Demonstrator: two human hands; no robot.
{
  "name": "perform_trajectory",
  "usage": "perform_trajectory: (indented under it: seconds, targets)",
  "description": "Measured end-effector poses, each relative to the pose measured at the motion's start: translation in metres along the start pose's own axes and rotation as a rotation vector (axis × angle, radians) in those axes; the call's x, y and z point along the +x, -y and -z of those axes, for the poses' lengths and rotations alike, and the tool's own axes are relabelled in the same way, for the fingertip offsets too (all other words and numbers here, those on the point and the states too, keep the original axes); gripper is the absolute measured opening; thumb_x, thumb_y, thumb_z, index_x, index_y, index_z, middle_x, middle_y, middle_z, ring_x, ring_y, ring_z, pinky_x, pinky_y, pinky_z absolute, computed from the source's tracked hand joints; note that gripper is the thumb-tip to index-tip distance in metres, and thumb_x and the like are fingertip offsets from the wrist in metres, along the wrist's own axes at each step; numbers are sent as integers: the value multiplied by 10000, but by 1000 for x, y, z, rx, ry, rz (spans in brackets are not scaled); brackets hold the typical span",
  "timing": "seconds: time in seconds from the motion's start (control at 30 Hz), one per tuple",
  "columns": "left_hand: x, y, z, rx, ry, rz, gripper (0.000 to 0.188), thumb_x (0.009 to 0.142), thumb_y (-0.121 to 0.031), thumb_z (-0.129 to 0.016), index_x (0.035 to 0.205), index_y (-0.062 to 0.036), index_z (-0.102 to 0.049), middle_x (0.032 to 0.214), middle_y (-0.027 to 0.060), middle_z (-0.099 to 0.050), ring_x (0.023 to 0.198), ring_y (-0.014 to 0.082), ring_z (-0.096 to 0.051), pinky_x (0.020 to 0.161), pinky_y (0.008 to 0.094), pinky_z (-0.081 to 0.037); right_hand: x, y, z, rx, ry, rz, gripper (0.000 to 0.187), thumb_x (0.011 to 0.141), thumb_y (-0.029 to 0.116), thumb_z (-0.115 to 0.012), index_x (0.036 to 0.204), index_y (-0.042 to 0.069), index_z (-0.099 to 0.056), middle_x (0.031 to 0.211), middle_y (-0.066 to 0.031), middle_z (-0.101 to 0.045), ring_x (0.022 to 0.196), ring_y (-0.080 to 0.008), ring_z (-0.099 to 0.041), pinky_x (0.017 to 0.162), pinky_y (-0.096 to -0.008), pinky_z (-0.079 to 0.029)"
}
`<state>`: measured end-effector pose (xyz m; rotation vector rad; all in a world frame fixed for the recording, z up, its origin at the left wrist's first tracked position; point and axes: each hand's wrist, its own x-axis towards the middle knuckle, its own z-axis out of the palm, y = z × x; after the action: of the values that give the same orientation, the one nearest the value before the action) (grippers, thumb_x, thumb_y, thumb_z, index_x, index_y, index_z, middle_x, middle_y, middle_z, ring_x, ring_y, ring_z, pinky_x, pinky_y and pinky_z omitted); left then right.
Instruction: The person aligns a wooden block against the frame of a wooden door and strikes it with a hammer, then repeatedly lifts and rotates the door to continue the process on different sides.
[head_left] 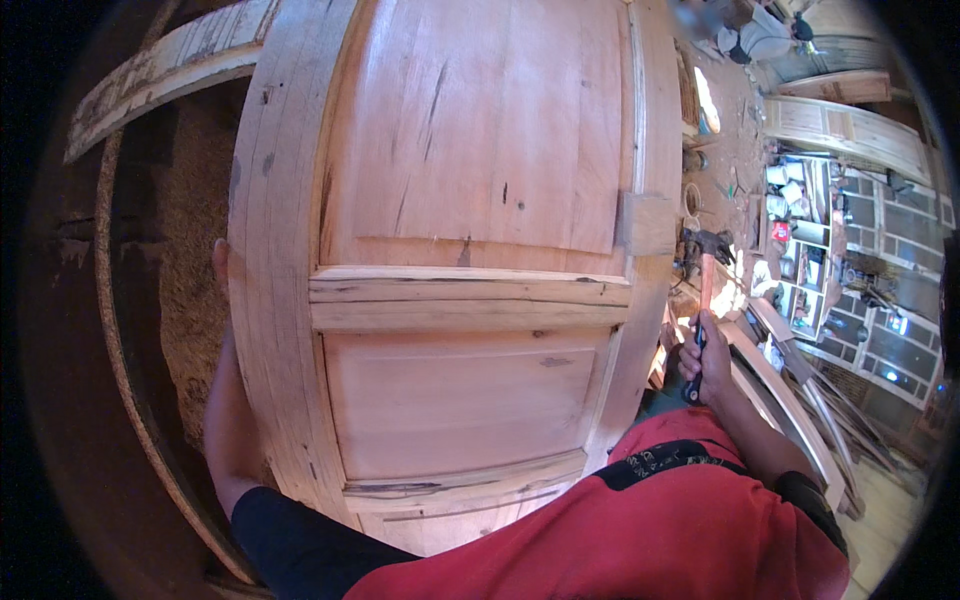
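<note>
At centre we see the panelled wooden door (460, 250). Our left hand (222, 262), at nine o'clock, hides behind its edge, fingers unreadable. Right hand (700, 362), at three o'clock, grips a hammer (706, 270).

1 panelled wooden door (450, 250), 1 hammer (705, 285), 2 hands, left (222, 270) and right (705, 360), 1 small wooden block (648, 224)

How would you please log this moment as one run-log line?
left hand: gripping door panel edge | right hand: holding hammer upright | wood block: against panel's right edge
</note>
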<state>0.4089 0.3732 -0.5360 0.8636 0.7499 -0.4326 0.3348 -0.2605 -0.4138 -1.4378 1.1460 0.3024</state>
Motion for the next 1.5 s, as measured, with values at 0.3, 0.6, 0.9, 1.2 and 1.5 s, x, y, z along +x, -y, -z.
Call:
perform_trajectory:
  seconds: [0.3, 0.6, 0.9, 1.2, 1.5]
  targets:
    - [-99, 13, -81, -196, -193, 76, 581, 1072, -195, -323, 1600, -48, -132, 1662, 37, -145, 1526, 216, -104, 1245, 358, -104, 4, -6, 3, 53, 102, -39, 352, 1034, 514, -452, 979, 169, -492, 527, 65, -335, 362, -70, -310, 331, -249, -281]
    - [-85, 36, -86, 252, -457, -6, 608, 1011, -473, -523, 1449, -53, -510, 1407, 80, -569, 1257, 219, -551, 1054, 338, -404, 3, 5, 5, 22, -46, 105, 366, 1040, 495, -457, 942, 143, -476, 513, 55, -340, 342, -76, -338, 330, -253, -306]
    - [-91, 37, -99, 222, -464, -46, 601, 1011, -466, -522, 1454, -60, -505, 1434, 79, -541, 1306, 225, -505, 1092, 358, -363, 106, 50, -64, -566, -212, 626, 436, 790, 349, -871, 828, 109, -509, 775, 31, -579, 671, -51, -547, 575, -230, -471]
    - [-87, 39, -80, 211, -451, -29, 593, 1022, -445, -507, 1455, -41, -495, 1441, 78, -535, 1296, 224, -516, 1090, 352, -367, 97, 53, -90, -583, -271, 653, 492, 719, 306, -928, 803, 98, -490, 755, 28, -547, 653, -64, -515, 600, -250, -473]
    - [-85, 43, -80, 129, -419, -35, 582, 1028, -433, -497, 1453, -36, -492, 1431, 75, -538, 1310, 211, -497, 1100, 335, -351, 103, 49, -93, -701, -319, 744, 593, 652, 447, -930, 829, 52, -526, 747, -27, -559, 649, -151, -530, 618, -320, -481]
